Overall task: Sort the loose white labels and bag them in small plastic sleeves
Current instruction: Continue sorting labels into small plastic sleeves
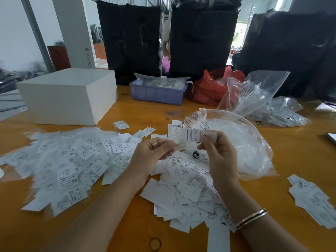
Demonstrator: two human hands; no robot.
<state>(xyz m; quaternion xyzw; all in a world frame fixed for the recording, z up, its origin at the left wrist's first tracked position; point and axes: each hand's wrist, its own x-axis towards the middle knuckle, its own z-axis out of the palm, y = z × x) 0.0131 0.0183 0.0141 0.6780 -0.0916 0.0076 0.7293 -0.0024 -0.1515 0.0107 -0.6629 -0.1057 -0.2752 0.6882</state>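
Both forearms reach in from the bottom edge and meet above the middle of the table [131, 113], wrists bent so the hands face each other. The left hand [151, 153] is turned palm up and inward, fingers curled, thumb and fingertips pinching the near end of a clear sleeve [177, 142]. The right hand [217, 151] stands more upright, back toward the camera, its fingers curled and clamped with the thumb on a folded label [198, 136] printed "MADE IN CHINA". The label lies level between the two hands, its left end at the mouth of the sleeve; whether it is already inside cannot be told. A bangle [251, 218] circles the right forearm.

Below and left of the hands a broad heap of loose labels [72, 164] covers the table, with XS, S and XL marks showing. A smaller stack [312, 199] lies apart at the right edge. Just right of the right hand sits a large clear bag [245, 148], its mouth open toward the hands.

Farther back stand a white box [69, 95], a lilac tray [158, 93] holding filled sleeves, a red bag [209, 90], and more clear bags [258, 93] of packed labels. Black wrapped bundles [131, 42] stand behind the table.
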